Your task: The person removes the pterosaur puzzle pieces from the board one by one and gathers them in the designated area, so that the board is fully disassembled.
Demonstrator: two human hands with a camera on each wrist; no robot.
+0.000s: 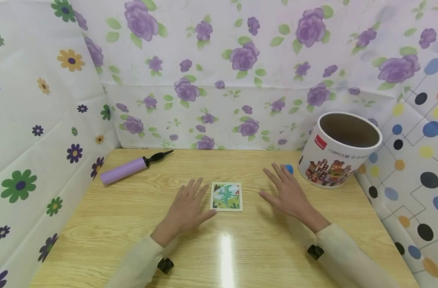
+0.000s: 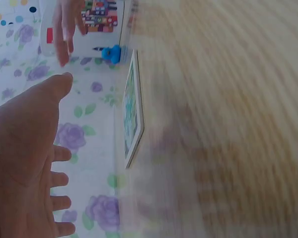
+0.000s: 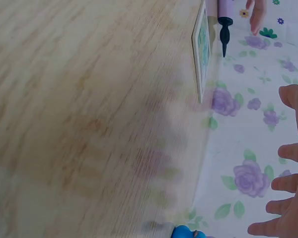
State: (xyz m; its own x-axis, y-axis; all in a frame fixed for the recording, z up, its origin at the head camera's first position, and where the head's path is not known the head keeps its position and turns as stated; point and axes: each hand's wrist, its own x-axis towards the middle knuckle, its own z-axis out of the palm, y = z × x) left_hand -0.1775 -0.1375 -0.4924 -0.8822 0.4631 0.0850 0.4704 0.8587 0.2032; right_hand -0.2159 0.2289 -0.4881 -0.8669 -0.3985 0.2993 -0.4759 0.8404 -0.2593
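Observation:
A small square picture puzzle (image 1: pixel 226 197) with a green dinosaur and a pale frame lies flat on the table between the two hands. My left hand (image 1: pixel 188 208) hovers at its left side, fingers spread, thumb pointing toward the puzzle's near corner. Off to the right, my right hand (image 1: pixel 286 195) is spread too and holds nothing. Just beyond the right fingertips sits a small blue object (image 1: pixel 289 169), partly hidden by that hand in the head view. In the left wrist view the puzzle (image 2: pixel 133 111) stands apart from the left thumb.
At the back left lies a purple hand pump (image 1: pixel 123 171) with a black nozzle. A white bucket (image 1: pixel 335 160) with printed buildings stands at the back right. Flowered cloth (image 1: pixel 219 100) hangs behind the wooden table (image 1: pixel 132 224), with patterned cloth on both sides.

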